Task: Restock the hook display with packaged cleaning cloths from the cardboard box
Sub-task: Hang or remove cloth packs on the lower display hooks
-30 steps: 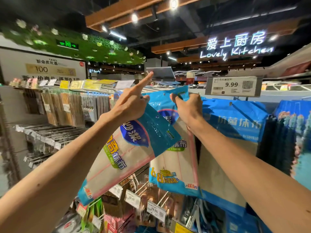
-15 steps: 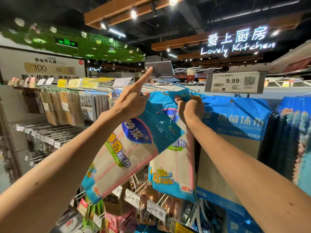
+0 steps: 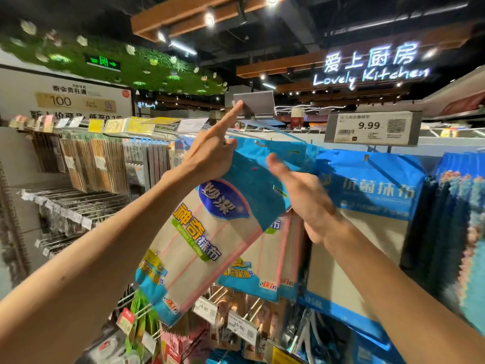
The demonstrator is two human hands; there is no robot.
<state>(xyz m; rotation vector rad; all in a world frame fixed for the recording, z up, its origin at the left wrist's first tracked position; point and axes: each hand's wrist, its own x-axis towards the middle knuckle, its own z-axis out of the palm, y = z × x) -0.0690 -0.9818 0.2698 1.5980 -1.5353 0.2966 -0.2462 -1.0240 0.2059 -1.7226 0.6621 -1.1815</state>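
While the hook display (image 3: 78, 203) spreads across the lower half of the frame, its bare wire hooks show at the left and rows of hanging goods fill the middle and right. Large blue packs (image 3: 375, 190) hang at the right, below a price label (image 3: 372, 128) that reads 9.99. At the centre a pack of cleaning cloths (image 3: 210, 245) is held up at a tilt, its blue top edge high near the centre and its bottom swung toward the lower left. It lies in front of matching packs (image 3: 262, 274) that already hang there. The left hand (image 3: 207, 158) pinches the tilted pack's upper left corner between thumb and curled fingers. Its index finger points straight up and touches the lower corner of a grey tag holder (image 3: 254, 103) above the centre. The right hand (image 3: 307, 203) is at the right side of the pack's top with its thumb raised. It is blurred, so whether its fingers are apart or touch the pack cannot be told.
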